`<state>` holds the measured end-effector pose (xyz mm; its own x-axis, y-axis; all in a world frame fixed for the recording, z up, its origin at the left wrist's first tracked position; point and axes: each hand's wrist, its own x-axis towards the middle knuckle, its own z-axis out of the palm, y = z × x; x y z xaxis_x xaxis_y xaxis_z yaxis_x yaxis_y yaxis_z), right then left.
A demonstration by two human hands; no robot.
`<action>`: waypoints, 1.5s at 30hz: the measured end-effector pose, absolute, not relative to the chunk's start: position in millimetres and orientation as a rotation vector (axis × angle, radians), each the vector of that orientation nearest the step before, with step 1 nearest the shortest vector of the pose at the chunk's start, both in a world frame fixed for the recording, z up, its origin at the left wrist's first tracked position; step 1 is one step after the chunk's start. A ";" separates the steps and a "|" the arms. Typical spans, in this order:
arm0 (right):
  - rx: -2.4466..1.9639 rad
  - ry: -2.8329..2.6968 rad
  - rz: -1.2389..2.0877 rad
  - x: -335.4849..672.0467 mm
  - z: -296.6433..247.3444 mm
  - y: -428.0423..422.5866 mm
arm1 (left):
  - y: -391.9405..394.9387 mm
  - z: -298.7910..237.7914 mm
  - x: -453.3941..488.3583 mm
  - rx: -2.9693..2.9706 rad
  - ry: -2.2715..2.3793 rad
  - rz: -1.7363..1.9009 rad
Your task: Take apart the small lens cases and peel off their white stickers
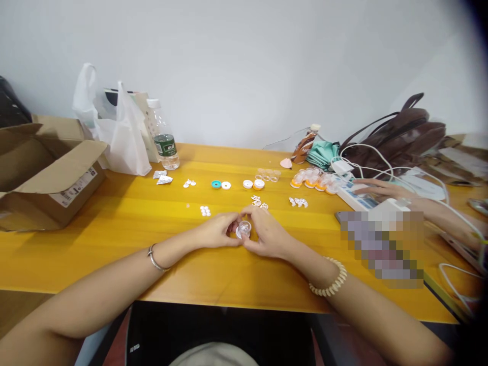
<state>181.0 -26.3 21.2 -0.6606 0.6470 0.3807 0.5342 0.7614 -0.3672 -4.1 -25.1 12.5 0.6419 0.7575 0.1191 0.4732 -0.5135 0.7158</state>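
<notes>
A small clear plastic dome with a white base [244,230] is held between my two hands above the table's front half. My left hand [218,231] is closed on its left side. From the right, my right hand [268,233] grips it with thumb and fingers. Just beyond my hands lie several white cut-out pieces [260,202] and several small white discs [205,210]. Farther back sit a teal ring [216,184], a white ring [226,185], a white round cap [247,184] and an orange-and-white cap [258,185]. Clear plastic cups [269,175] stand behind these.
Several clear domes with orange bases [313,179] stand at right, beside a keyboard [348,195] with another person's hand [377,188] over it. A cardboard box [49,173], white plastic bag [124,140] and water bottle [165,140] occupy the left. A brown bag [404,129] and cables lie back right.
</notes>
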 end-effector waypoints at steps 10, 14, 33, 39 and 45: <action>-0.941 -2.432 0.269 181.1 19.9 -26.0 | -25.6 12.2 -3.8 2.198 0.943 0.570; -0.960 -2.457 0.300 180.5 22.6 -26.8 | -24.3 10.3 -5.1 2.205 0.919 0.580; -0.852 -2.540 0.901 190.3 21.9 -18.2 | -27.8 31.7 -19.2 2.242 0.668 0.701; -0.855 -2.431 0.948 186.9 10.9 -15.6 | -31.5 30.2 -12.7 2.314 0.598 0.766; -0.886 -2.352 0.906 184.9 -5.3 -12.3 | -35.8 30.0 -9.8 2.349 0.726 0.782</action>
